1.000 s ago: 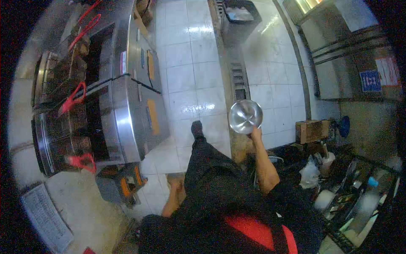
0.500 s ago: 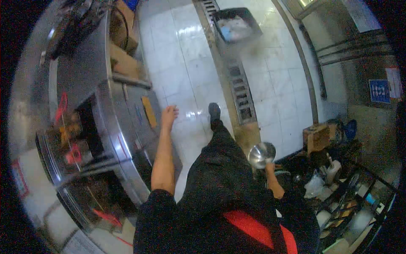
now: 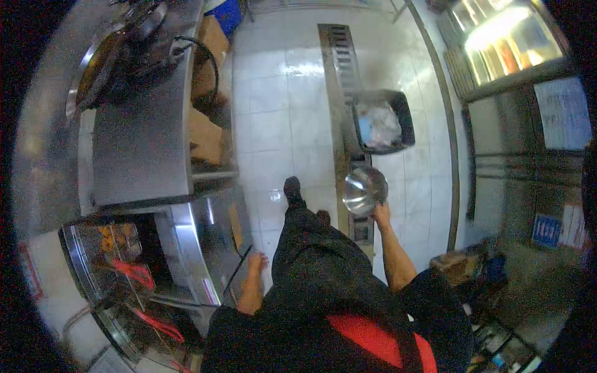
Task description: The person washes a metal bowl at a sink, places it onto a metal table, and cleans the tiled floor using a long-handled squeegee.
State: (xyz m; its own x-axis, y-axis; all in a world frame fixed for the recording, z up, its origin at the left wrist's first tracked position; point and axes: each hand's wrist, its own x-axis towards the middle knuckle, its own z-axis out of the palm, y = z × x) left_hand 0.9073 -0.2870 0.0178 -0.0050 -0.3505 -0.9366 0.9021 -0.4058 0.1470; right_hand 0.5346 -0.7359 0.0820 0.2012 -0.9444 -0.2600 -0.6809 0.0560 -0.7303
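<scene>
A shiny round metal bowl (image 3: 364, 190) is in my right hand (image 3: 381, 214), which grips it at its near rim, out in front of me over the floor drain. The inside of the bowl faces up and looks bare. My left hand (image 3: 257, 261) hangs low beside my left leg, near the steel oven front. Its fingers are loosely curled and slightly apart, with nothing seen in them. A thin dark bar (image 3: 237, 275) runs close by this hand; I see no grip on it.
A black bin (image 3: 407, 121) with a bag and waste stands ahead, right of the floor drain grate (image 3: 341, 53). Along the left runs a steel counter (image 3: 143, 155) with cardboard boxes (image 3: 208, 133) beneath, then glass-fronted warmers (image 3: 87, 248). A lit display fridge (image 3: 510, 50) is at upper right.
I have walked forward, and the bin is nearer. My right hand has swung forward with the bowl. The left hand has swung back toward my body.
</scene>
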